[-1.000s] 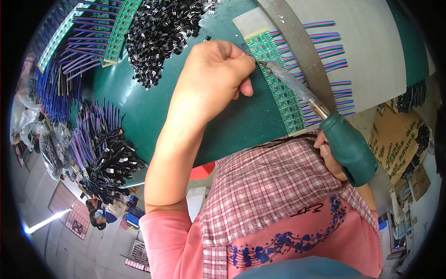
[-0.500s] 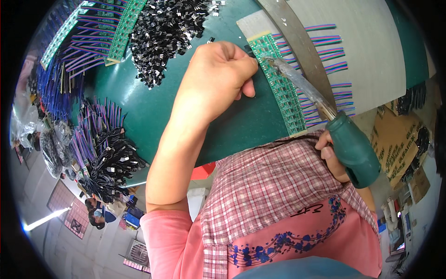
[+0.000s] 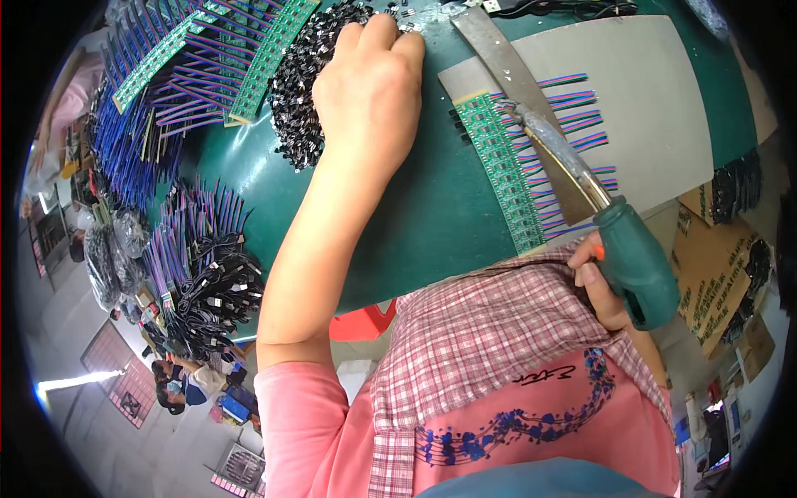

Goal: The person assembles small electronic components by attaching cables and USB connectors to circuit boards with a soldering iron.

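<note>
My left hand point(image 3: 369, 91) reaches over a pile of small black connectors point(image 3: 297, 108); its fingers are bent and the fingertips hidden, so what they hold cannot be seen. My right hand point(image 3: 599, 286) grips a soldering iron point(image 3: 638, 261) by its green handle. The iron's tip is by the upper right edge of a green circuit board strip point(image 3: 501, 174), touching or just above it. Coloured wires point(image 3: 585, 119) run right from the strip, under a flat metal bar point(image 3: 515, 70). A few black connectors point(image 3: 458, 124) sit at the strip's upper left edge.
A grey sheet point(image 3: 656, 108) lies beneath the wires on the green table point(image 3: 407, 241). More wired board strips point(image 3: 270, 62) are at the far left, with a bundle of black cables point(image 3: 216, 290) nearer. Cardboard point(image 3: 714, 266) is at right, a red container point(image 3: 361, 322) below the edge.
My left hand has left the strip's upper left edge and moved up and left to the connector pile. The soldering iron stays near the strip's top. The view has shifted slightly.
</note>
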`<action>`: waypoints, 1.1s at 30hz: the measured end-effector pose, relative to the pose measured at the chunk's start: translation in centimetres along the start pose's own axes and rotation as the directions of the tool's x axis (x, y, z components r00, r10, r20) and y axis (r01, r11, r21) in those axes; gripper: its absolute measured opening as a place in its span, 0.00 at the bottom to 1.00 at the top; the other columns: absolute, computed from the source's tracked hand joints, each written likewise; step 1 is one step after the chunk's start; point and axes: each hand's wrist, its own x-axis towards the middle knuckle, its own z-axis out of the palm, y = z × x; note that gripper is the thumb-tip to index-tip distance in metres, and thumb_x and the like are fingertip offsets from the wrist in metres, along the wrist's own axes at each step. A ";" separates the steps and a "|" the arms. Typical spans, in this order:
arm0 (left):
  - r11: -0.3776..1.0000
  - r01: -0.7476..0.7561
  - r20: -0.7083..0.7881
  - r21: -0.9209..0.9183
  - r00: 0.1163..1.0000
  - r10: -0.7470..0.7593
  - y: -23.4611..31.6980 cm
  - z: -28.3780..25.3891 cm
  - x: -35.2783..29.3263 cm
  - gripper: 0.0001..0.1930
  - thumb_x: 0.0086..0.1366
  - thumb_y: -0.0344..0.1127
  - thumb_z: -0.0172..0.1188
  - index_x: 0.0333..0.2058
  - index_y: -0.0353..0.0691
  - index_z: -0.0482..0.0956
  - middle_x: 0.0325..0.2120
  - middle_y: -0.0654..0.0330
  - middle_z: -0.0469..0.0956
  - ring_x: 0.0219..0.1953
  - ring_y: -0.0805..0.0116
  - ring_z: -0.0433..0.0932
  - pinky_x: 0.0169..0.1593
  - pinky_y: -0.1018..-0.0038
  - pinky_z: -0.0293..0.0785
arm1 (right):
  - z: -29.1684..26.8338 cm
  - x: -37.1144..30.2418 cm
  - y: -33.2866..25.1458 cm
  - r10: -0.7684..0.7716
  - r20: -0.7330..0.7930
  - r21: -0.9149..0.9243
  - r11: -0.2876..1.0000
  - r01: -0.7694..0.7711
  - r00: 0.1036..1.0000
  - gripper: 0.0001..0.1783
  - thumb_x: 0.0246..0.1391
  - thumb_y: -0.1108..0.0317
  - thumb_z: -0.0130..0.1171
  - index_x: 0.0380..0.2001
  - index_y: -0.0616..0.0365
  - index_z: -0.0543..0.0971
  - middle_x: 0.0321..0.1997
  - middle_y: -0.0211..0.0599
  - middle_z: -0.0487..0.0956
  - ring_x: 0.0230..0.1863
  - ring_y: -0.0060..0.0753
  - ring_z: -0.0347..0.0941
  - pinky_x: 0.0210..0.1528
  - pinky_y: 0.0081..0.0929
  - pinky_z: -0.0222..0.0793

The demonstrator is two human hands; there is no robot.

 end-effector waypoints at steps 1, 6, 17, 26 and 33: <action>1.000 -0.007 -0.004 -0.009 1.000 0.007 0.2 0.0 0.1 0.05 0.56 0.33 0.60 0.32 0.44 0.81 0.25 0.63 0.72 0.32 0.62 0.74 0.32 0.66 0.73 | 0.1 -0.1 0.0 -0.022 -0.004 -0.008 1.000 0.022 1.000 0.06 0.53 0.71 0.52 0.33 0.63 0.72 0.26 0.32 0.72 0.24 0.19 0.68 0.28 0.19 0.66; 0.997 -0.082 -0.032 -0.014 0.996 0.082 -0.4 -0.1 0.5 0.06 0.50 0.33 0.62 0.30 0.44 0.77 0.28 0.64 0.72 0.33 0.62 0.73 0.31 0.67 0.74 | 0.3 -0.1 -0.5 -0.023 -0.021 0.033 0.999 0.024 1.000 0.07 0.54 0.70 0.52 0.34 0.63 0.72 0.27 0.33 0.73 0.24 0.19 0.68 0.28 0.19 0.66; 0.486 -0.018 0.021 -0.874 0.997 0.075 6.7 -6.7 -6.7 0.14 0.48 0.13 0.62 0.34 0.31 0.71 0.30 0.51 0.77 0.31 0.60 0.78 0.35 0.72 0.75 | 2.6 3.6 -3.6 0.154 -0.093 0.343 0.932 -0.114 0.984 0.10 0.51 0.75 0.61 0.38 0.59 0.76 0.28 0.24 0.76 0.27 0.14 0.68 0.30 0.18 0.67; 0.357 0.352 0.371 -0.865 0.929 -0.017 7.5 -8.4 -7.5 0.15 0.56 0.21 0.62 0.43 0.29 0.73 0.31 0.55 0.79 0.32 0.70 0.79 0.34 0.75 0.75 | 3.0 3.5 -3.4 0.025 -0.146 0.150 0.989 -0.003 0.989 0.07 0.52 0.72 0.59 0.35 0.61 0.77 0.28 0.30 0.77 0.28 0.23 0.72 0.31 0.24 0.69; 0.036 0.823 0.821 -0.566 0.559 0.114 6.3 -9.3 -6.7 0.04 0.61 0.24 0.58 0.35 0.30 0.76 0.26 0.62 0.77 0.29 0.79 0.75 0.32 0.84 0.70 | 2.6 3.2 -2.1 -0.121 0.073 0.020 0.993 0.120 0.990 0.20 0.52 0.80 0.55 0.50 0.62 0.71 0.39 0.31 0.75 0.38 0.19 0.70 0.36 0.17 0.69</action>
